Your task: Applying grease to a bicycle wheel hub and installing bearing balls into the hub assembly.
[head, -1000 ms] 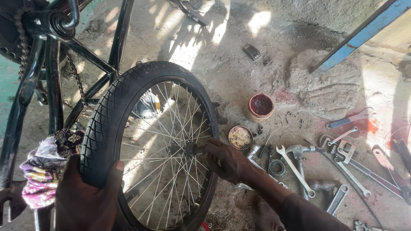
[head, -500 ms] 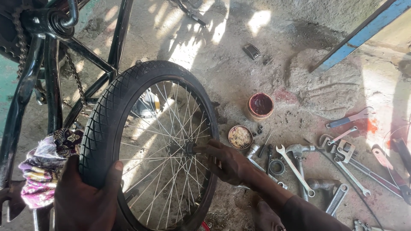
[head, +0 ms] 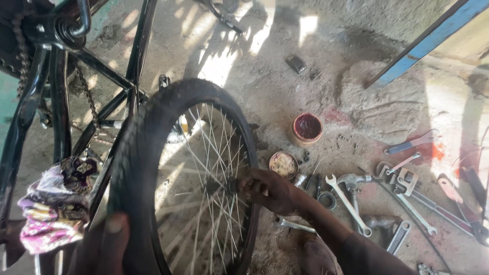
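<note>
A bicycle wheel (head: 153, 153) with a black knobby tyre stands upright in the left half of the frame, its spokes catching the sun. The left hand (head: 104, 247), at the bottom left, lies against the outside of the tyre with the thumb up on the tread, steadying it; how far the fingers wrap around cannot be seen. The right hand (head: 270, 191) reaches in from the lower right and pinches at the hub (head: 224, 186) in the wheel's centre, fingertips closed on a small part at the axle end that is too blurred to make out.

Behind the wheel, at the upper left, rises a black bicycle frame (head: 56, 86) with its chain (head: 86, 99) hanging slack. A patterned pink and white rag (head: 53, 216) hangs just beside the tyre at the lower left.

On the dusty floor (head: 265, 76) to the right of the wheel sit a small round tin of red grease (head: 307, 128) and, nearer the right hand, a second shallow tin (head: 283, 164). Further right a scatter of tools lies loose: an open-ended spanner (head: 349, 203), a hammer (head: 354, 181), an adjustable wrench (head: 402, 181) and red-handled pliers (head: 458, 203). A blue plank (head: 428, 40) slants across the upper right corner.
</note>
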